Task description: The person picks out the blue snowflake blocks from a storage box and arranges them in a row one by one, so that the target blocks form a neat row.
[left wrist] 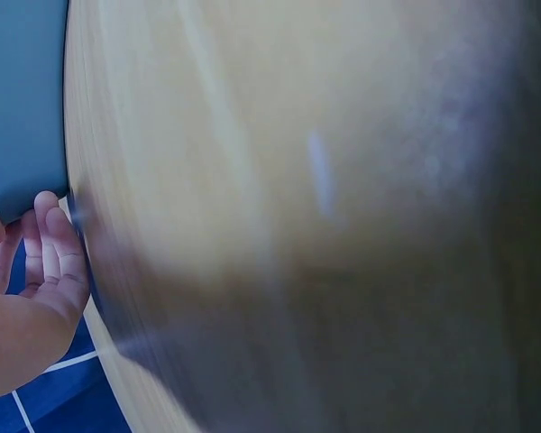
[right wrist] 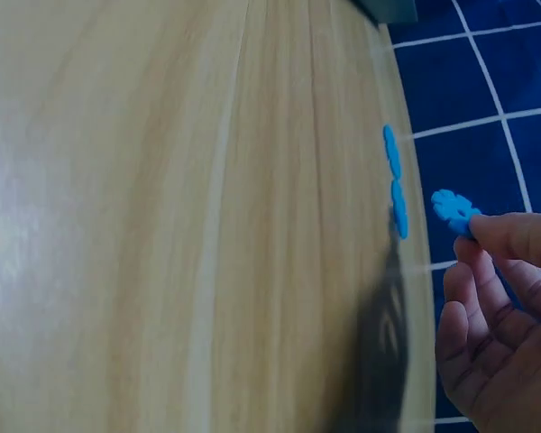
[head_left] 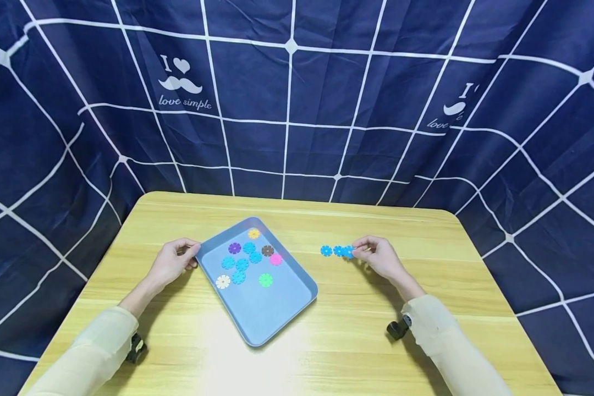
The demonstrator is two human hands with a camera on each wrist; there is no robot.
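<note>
My left hand (head_left: pixel 172 260) pinches the left corner of a grey-blue tray (head_left: pixel 264 316), its thumb on the rim and the other fingers underneath. Between the thumb and forefinger of my right hand (head_left: pixel 380 258) is a blue notched plastic disc (right wrist: pixel 453 210), held tilted above the table. Two more blue discs (head_left: pixel 326 251) lie flat in a row just left of that hand, and in the head view the held one overlaps the nearer. Inside the tray are several light-blue discs (head_left: pixel 241 264), plus single purple (head_left: pixel 235 248), orange (head_left: pixel 253 234), brown (head_left: pixel 268 251), pink (head_left: pixel 275 259), green (head_left: pixel 265 280) and cream (head_left: pixel 223 281) ones.
Both the tray and the loose discs rest on a light wooden table (head_left: pixel 376 341). A dark blue curtain (head_left: pixel 326 148) with white grid lines hangs behind it and along both sides. Each sleeve carries a black wrist device (head_left: pixel 397 329) on its inner side.
</note>
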